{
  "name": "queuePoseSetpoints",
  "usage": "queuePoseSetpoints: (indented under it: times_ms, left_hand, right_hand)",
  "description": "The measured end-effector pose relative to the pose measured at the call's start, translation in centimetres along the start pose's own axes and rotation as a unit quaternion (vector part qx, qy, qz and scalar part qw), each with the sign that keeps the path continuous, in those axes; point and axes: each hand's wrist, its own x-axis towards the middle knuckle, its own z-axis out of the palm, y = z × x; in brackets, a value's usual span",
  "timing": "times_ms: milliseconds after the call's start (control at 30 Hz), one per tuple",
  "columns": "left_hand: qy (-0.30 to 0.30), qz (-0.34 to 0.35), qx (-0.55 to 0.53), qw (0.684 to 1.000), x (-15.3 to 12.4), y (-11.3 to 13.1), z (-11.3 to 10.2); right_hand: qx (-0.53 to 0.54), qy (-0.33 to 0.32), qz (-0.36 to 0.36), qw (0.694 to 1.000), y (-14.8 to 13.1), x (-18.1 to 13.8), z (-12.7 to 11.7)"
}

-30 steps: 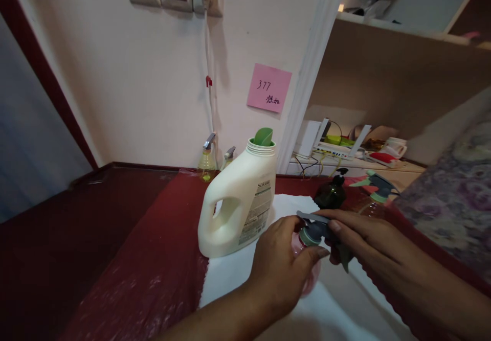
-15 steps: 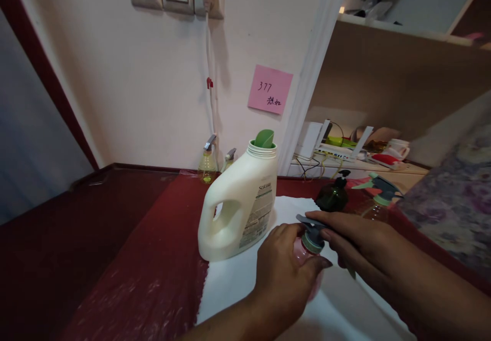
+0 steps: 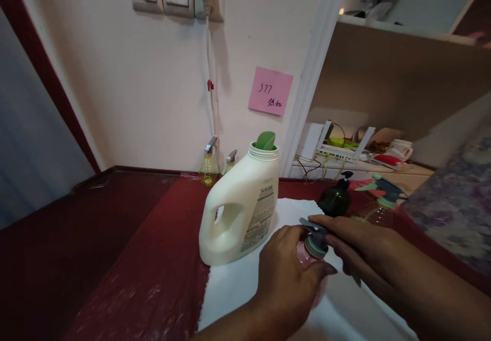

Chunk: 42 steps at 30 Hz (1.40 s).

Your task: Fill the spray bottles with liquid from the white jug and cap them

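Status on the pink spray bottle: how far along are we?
Looks done: the spray head sits on the pink bottle neck. In hand: left hand grips the bottle, right hand pinches the head, probably tightening it. Remaining: whether it is fully tight cannot be told; the white jug stands open, no cap in view.

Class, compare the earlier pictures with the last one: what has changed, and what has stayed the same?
The right hand seems to have eased the spray head slightly down, squarer onto the pink bottle, which the left hand still grips. The white jug, dark bottle and sticky note have not moved.
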Motion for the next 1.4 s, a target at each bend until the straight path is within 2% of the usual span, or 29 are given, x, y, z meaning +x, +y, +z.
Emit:
queuePoseSetpoints:
  times_ms: [133,300,433,600,667,767,867,1000,1233,1300,1400]
  left_hand:
    - [0.02,-0.023,-0.069,0.997,0.2,0.1,0.0]
    - [0.019,-0.005,-0.045,0.999,0.4,0.0,0.1]
    - [-0.009,0.037,0.013,0.999,0.4,-0.4,-0.4]
    - [-0.058,0.087,0.009,0.995,0.4,-0.7,-1.0]
    - [-0.057,0.057,0.001,0.997,0.4,-0.4,-1.0]
    - [-0.025,-0.016,-0.029,0.999,0.5,0.3,-0.6]
    - [-0.002,-0.036,-0.044,0.998,0.6,0.4,-0.2]
    - [-0.014,-0.001,-0.033,0.999,0.7,-0.4,-0.3]
    - [-0.08,0.09,0.0,0.993,0.8,-0.8,-1.4]
    - [-0.072,0.065,0.002,0.995,0.8,-0.3,-1.3]
    - [-0.036,-0.014,-0.007,0.999,1.0,0.3,-0.6]
  right_hand:
    - [-0.004,0.006,-0.015,1.0,0.5,-0.1,0.1]
    - [-0.007,0.007,-0.017,1.0,0.6,-0.2,0.0]
    - [-0.011,0.01,-0.016,1.0,0.5,-0.1,0.0]
    - [-0.005,0.006,-0.017,1.0,0.9,-0.1,0.1]
    - [-0.001,0.006,-0.015,1.0,0.9,-0.1,0.2]
    - [0.009,0.0,-0.016,1.0,0.6,0.0,0.1]
    - [0.014,-0.001,-0.007,1.0,0.2,0.1,-0.1]
    - [0.024,-0.006,0.012,1.0,-0.1,-0.1,-0.2]
    - [0.022,0.003,0.007,1.0,0.4,-0.4,0.2]
    - [0.015,0.003,0.007,1.0,0.6,-0.4,0.3]
    - [-0.005,0.001,-0.008,1.0,0.8,-0.4,0.3]
